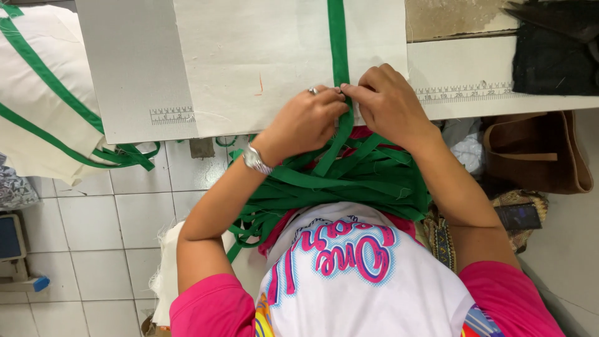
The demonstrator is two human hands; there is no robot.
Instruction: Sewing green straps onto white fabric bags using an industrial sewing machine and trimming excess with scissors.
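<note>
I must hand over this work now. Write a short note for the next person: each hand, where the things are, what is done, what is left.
Left hand: pinching the green strap at the near edge of the cream cloth.
Right hand: pinching the same strap, fingers meeting the left ones.
Things: cloth flat on the table; strap runs straight up it. Loose strap pile in the lap. Cloth pieces with straps hang at the left.
Done: strap laid along the cloth.
Left: the strap end at the near edge is not yet let go; whether it is fastened cannot be seen.

Green strap [337,43] – matt woven cloth; panel [268,56] – coarse canvas.
</note>
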